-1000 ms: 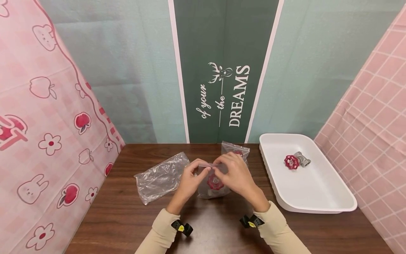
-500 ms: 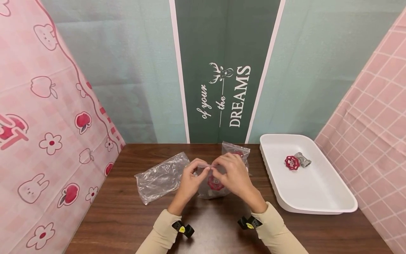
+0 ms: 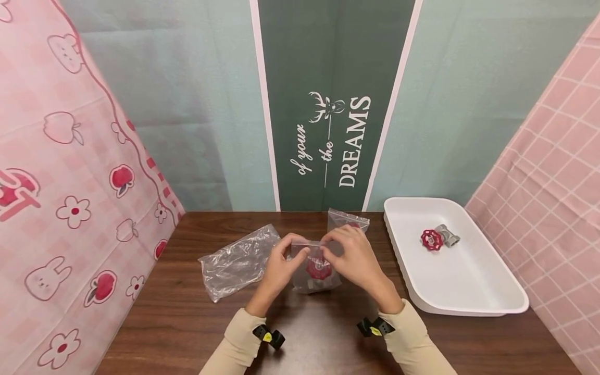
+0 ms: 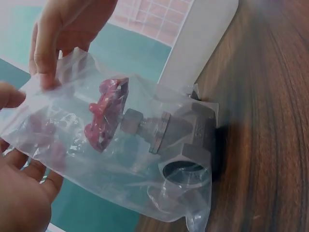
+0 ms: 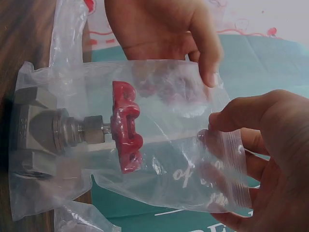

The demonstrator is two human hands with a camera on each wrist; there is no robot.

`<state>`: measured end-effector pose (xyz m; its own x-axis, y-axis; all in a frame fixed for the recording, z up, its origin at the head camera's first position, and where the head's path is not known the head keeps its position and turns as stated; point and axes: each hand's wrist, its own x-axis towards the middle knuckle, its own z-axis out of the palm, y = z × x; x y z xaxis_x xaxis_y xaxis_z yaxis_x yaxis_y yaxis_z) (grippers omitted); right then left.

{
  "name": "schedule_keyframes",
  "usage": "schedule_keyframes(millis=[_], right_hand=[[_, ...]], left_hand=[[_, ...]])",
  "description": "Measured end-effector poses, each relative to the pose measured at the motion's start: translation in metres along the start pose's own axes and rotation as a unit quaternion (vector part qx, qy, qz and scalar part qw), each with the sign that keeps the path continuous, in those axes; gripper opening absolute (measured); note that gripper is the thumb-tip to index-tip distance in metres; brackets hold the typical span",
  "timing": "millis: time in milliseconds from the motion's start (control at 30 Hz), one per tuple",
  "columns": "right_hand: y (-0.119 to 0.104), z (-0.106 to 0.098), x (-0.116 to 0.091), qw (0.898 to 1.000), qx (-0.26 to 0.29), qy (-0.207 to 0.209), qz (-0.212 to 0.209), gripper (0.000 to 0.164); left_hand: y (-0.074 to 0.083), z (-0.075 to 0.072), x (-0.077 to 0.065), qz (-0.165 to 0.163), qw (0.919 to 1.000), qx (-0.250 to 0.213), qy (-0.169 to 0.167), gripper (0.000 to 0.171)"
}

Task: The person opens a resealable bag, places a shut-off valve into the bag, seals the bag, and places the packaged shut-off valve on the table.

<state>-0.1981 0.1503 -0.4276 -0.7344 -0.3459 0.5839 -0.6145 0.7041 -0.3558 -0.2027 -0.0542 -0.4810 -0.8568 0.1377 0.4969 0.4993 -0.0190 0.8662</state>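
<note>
A clear zip bag [image 3: 302,281] stands on the table between the hands, with a valve inside. The valve's red handwheel [image 5: 126,126] and its metal body [image 4: 190,140] show through the plastic, the body resting low in the bag. At the top edge, my left hand [image 3: 280,263] pinches the bag's left part between thumb and fingers. My right hand [image 3: 352,256] holds the same edge farther right, its thumb in front and fingers behind the film. The zip strip [image 5: 234,166] runs along that edge; whether it is sealed I cannot tell.
An empty-looking flat plastic bag [image 3: 239,263] lies to the left on the wooden table [image 3: 309,333]. Behind the right hand stands another zip bag [image 3: 348,219] with something red in it. A white tray [image 3: 464,281] at right holds a bare valve with a red handwheel [image 3: 431,239].
The thumbs met at the middle of the bag's top edge earlier; now my right hand has shifted right along it, and more of the edge shows. My left hand has barely moved.
</note>
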Motion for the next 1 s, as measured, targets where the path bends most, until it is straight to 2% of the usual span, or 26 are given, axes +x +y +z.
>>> schedule_keyframes(millis=[100,200,633,1000], right_hand=[[0.002,0.001,-0.001,1.0,0.012,0.005,-0.005,0.011],[0.002,0.002,-0.002,1.0,0.021,0.012,-0.011,0.011],[0.002,0.005,-0.004,0.998,0.015,0.043,-0.039,0.011],[0.012,-0.002,-0.009,0.999,0.034,0.022,-0.007,0.014]], left_hand=[[0.001,0.002,0.001,-0.011,0.9997,0.002,-0.021,0.016],[0.001,0.004,0.003,-0.007,0.9996,0.001,-0.027,0.011],[-0.002,0.006,0.003,0.041,0.9991,0.005,-0.008,0.005],[-0.001,0.004,0.004,0.036,0.9992,0.009,0.013,0.006]])
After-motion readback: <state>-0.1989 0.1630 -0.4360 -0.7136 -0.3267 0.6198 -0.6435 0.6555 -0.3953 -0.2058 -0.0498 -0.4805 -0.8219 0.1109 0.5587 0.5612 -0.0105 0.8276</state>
